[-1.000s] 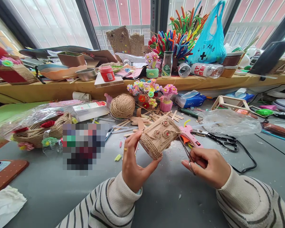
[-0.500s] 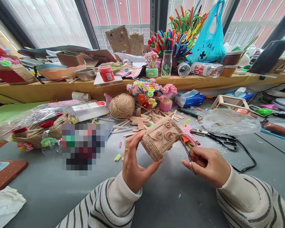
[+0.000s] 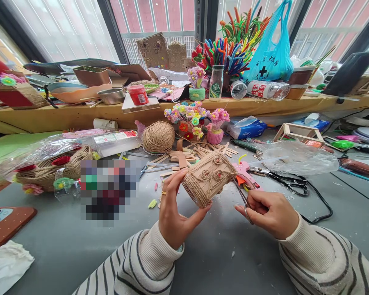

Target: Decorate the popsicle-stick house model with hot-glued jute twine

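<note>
Twine-trimmed holder is located at the centre of the frame, held tilted above the grey tabletop. Its twine-banded lower left end is gripped between the thumb and fingers of the left hand. A slim metal tool, scissors or tweezers, is pinched in the right hand; its tips are placed by the right end of the holder, and contact cannot be confirmed.

Low weight and a fairly stiff wall are to be expected. The twine bands should give a rough, non-slip hold and are best gripped; pressure on the coiled twine rosettes should be avoided, since they could be dislodged.

The tabletop is bare at lower centre and strewn with scraps. Craft sticks, a twine ball and a pink glue gun are found beyond the holder; black-handled scissors are laid at right. A crowded ledge is backed by windows across the upper frame.
</note>
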`<state>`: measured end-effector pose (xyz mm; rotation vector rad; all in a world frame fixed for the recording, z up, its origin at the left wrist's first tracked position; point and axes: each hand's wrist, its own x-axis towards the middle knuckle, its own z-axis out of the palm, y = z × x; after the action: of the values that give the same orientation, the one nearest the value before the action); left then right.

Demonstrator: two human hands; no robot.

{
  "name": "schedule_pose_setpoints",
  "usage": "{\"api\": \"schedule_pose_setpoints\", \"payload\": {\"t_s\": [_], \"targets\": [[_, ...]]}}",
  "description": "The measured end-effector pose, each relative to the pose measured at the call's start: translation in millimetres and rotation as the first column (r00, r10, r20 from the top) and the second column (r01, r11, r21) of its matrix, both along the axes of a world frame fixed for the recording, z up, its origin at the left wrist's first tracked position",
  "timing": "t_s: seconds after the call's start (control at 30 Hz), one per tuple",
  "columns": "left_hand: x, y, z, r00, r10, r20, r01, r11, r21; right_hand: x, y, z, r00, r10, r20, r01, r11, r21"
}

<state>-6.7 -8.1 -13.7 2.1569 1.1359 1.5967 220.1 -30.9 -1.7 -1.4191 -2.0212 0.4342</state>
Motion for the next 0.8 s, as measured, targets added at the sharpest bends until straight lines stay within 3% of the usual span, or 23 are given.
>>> {"api": "schedule_pose_setpoints", "payload": {"t_s": [0.23,0.63,0.8], "targets": [[0.2,-0.7,1.0,1.0,0.015,0.003,-0.015,0.999,-0.031,2.1,2.7,-3.4,0.996,-0.002,0.084,-0.008,0.993,0.118],[0.4,0.2,0.2,1.0,-0.007,0.02,0.007,1.0,-0.031,4.0,3.6,-6.9,0.991,0.012,0.134,-0.039,0.979,0.2],[0.4,0.4,-0.5,1.0,0.011,0.009,-0.011,0.999,-0.037,-4.1,-0.7,-7.3,0.999,-0.031,0.027,0.027,0.989,0.143]]}}
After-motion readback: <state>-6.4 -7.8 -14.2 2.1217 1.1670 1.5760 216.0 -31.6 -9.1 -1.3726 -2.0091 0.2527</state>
